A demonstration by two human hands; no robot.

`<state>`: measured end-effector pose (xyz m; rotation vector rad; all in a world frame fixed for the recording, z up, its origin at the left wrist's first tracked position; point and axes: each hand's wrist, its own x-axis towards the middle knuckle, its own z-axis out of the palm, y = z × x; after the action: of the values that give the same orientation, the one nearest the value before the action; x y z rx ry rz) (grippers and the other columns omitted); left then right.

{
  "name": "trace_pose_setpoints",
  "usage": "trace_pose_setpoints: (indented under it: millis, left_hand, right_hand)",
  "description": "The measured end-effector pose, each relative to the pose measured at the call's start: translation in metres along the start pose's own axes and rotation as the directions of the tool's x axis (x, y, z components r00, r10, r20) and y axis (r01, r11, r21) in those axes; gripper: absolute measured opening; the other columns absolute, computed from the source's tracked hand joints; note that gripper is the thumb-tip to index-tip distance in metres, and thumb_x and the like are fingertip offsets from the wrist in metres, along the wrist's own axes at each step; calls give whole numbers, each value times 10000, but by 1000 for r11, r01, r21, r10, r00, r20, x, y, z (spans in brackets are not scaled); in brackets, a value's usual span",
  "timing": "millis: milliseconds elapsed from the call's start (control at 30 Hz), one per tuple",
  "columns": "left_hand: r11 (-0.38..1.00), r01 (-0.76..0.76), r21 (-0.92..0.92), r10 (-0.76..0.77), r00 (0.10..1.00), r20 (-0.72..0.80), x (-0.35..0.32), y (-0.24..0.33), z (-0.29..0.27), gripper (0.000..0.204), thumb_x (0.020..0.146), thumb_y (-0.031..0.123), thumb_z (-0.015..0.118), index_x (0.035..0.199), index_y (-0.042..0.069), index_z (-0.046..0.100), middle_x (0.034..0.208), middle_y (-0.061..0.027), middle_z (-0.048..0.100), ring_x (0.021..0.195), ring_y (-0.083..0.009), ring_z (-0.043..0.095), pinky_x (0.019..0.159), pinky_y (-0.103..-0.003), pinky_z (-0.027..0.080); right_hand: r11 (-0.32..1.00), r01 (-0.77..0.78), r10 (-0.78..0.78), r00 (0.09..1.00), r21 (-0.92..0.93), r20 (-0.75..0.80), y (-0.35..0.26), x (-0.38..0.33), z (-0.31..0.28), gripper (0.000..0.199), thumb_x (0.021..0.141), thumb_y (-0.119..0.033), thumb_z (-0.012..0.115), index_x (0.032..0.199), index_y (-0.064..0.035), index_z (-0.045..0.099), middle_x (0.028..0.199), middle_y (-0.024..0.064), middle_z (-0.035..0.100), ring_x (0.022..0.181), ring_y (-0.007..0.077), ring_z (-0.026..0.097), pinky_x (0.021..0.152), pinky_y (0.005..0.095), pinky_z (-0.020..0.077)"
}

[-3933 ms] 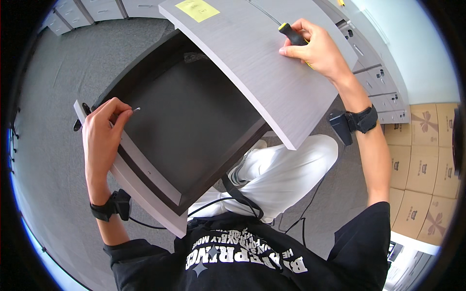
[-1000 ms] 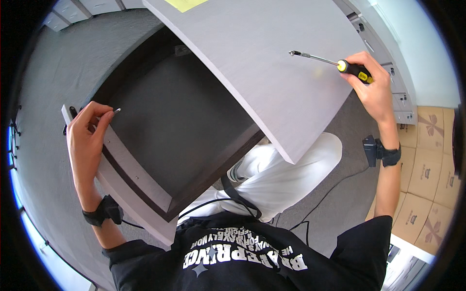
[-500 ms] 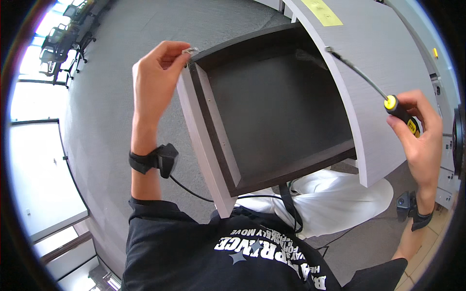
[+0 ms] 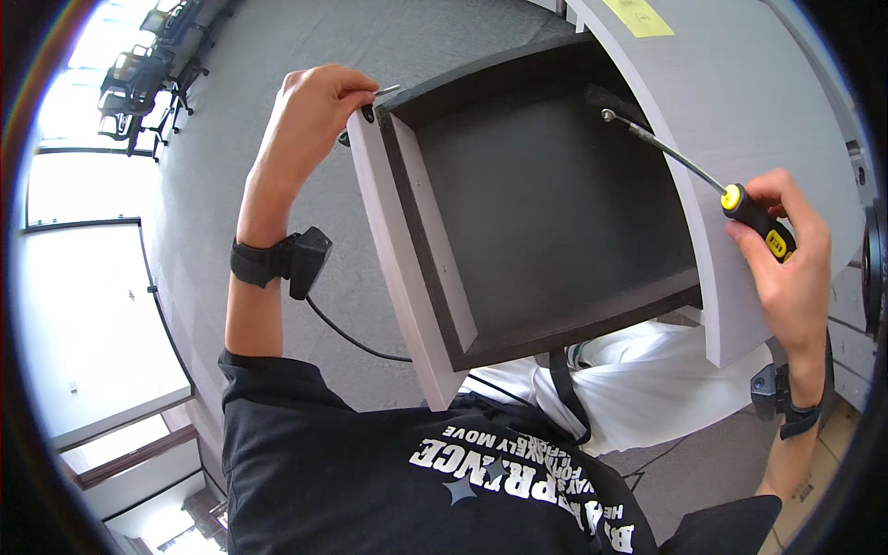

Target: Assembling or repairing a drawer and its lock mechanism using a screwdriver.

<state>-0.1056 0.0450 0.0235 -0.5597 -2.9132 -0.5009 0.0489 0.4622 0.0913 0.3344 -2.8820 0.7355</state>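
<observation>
An open drawer with a dark inside and a pale front panel is pulled out toward the left. My left hand is closed at the panel's far corner, pinching a small shiny metal piece. Small black parts show at that corner, partly hidden by the fingers. In my right hand is a screwdriver with a black and yellow handle. Its shaft points up and left over the drawer, and a small round metal bit, perhaps a screw, shows at the tip.
The pale cabinet top overhangs the drawer on the right, with a yellow paper on it. Wrist straps with black devices are on both arms, a cable hanging from the left one. Office chairs stand far left.
My left hand has rolled over at the panel corner, its back now facing up. The screwdriver tip has swung left and down, over the drawer's inside. The whole view has shifted slightly.
</observation>
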Motion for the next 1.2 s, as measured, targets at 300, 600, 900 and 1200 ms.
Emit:
trace_pose_setpoints:
  millis: [300,600,900,1200]
  left_hand:
    - [993,-111,46,107,992,73,1,-5,-2,144,936,106,714,1019,40,812,903,-96,731,782,-197,688,776,-316,550]
    - [982,-16,187,-8,992,122,6,4,-2,153,937,143,716,1002,37,805,959,-94,699,872,-209,678,803,-323,533]
    - [965,-2,-263,5,1000,11,-19,-58,-3,208,1002,238,650,1091,103,782,1105,-51,709,925,-179,672,876,-335,531]
    - [602,505,-619,-474,849,233,-128,-181,139,309,1012,259,616,1235,72,720,1160,-63,732,1044,-177,677,898,-351,553]
  right_hand:
    - [999,10,-9,1000,-46,18,10,0,3,159,871,-16,699,998,-55,613,888,78,662,805,208,585,774,306,454]
    - [996,14,-9,999,-93,53,20,2,1,160,880,-55,689,1020,-72,614,918,88,664,843,225,608,812,313,443]
    - [995,50,-43,995,-85,92,20,6,4,152,892,-31,678,1019,-48,596,888,87,613,816,218,568,795,308,432]
    - [944,-234,218,971,233,93,22,12,14,169,1053,-135,557,1194,-47,525,1023,57,563,950,132,557,899,281,450]
